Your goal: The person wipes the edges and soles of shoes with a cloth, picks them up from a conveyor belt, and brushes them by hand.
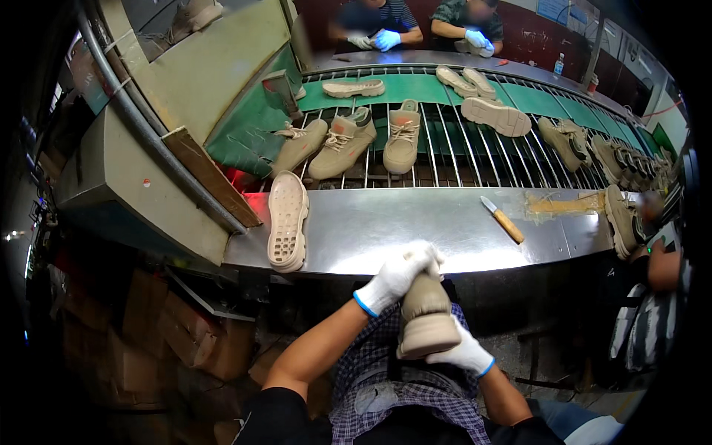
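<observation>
Both my hands wear white knit gloves with blue cuffs and hold one beige shoe (pixel 427 300) over my lap. My left hand (pixel 400 278) is closed around the shoe's far end, covering it. Beneath the thick pale sole, my right hand (pixel 466 351) grips from the right side; part of its fingers is hidden by the shoe. Ahead, a loose beige sole (pixel 288 222) lies on the left of the metal ledge (pixel 371 222). A knife with a wooden handle (pixel 504 222) rests on the ledge to the right.
Beyond the ledge, a roller conveyor (pixel 445 148) with a green belt (pixel 415 89) carries several beige shoes and soles. A cream machine housing (pixel 156 170) stands at left. Two people in gloves work across the line; another person's hand (pixel 662 267) is at right. Cardboard boxes (pixel 193 334) lie lower left.
</observation>
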The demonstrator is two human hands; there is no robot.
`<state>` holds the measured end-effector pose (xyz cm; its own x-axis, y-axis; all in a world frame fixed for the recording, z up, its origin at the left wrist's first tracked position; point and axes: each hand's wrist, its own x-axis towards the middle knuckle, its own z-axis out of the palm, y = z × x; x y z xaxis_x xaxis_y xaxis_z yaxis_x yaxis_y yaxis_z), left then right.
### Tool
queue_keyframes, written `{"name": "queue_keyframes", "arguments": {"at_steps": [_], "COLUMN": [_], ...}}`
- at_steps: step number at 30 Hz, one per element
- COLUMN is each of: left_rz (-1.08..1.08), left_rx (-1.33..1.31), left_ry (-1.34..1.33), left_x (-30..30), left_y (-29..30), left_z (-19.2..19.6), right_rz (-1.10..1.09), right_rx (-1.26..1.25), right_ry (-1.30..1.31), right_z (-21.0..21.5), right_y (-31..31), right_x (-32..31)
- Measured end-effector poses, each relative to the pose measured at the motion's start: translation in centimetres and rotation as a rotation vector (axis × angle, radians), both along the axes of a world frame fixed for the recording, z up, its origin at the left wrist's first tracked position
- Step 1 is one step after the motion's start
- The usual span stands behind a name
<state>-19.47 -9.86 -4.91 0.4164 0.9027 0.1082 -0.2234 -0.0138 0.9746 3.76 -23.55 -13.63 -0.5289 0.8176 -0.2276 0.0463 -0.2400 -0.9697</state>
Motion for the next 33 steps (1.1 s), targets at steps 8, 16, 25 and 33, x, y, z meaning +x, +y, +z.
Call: {"name": "queue_keyframes", "arguments": {"at_steps": [8, 16, 25, 33], "left_rz": [0.181, 0.067, 0.282, 0.161], "left_rx": [0.459, 0.48, 0.543, 0.198], "left_ry": [0.655, 0.56, 0.554, 0.428], "left_x": [0.0, -0.6, 1.8, 1.4], "left_y": [-3.0, -15.5, -10.9, -9.4], "left_z": [-3.4, -1.6, -1.1, -1.7], "right_rz": [-0.195, -0.123, -0.115, 0.021], "right_rx": [0.511, 0.804, 0.856, 0.613], "right_ry": [-0.265, -0.036, -0.061, -0.046], "right_z": [4.8, 5.9, 7.3, 6.5], "right_y": [2.6, 0.5, 6.8, 9.3], "right_x": [0.6, 1.6, 2.2, 2.3]}}
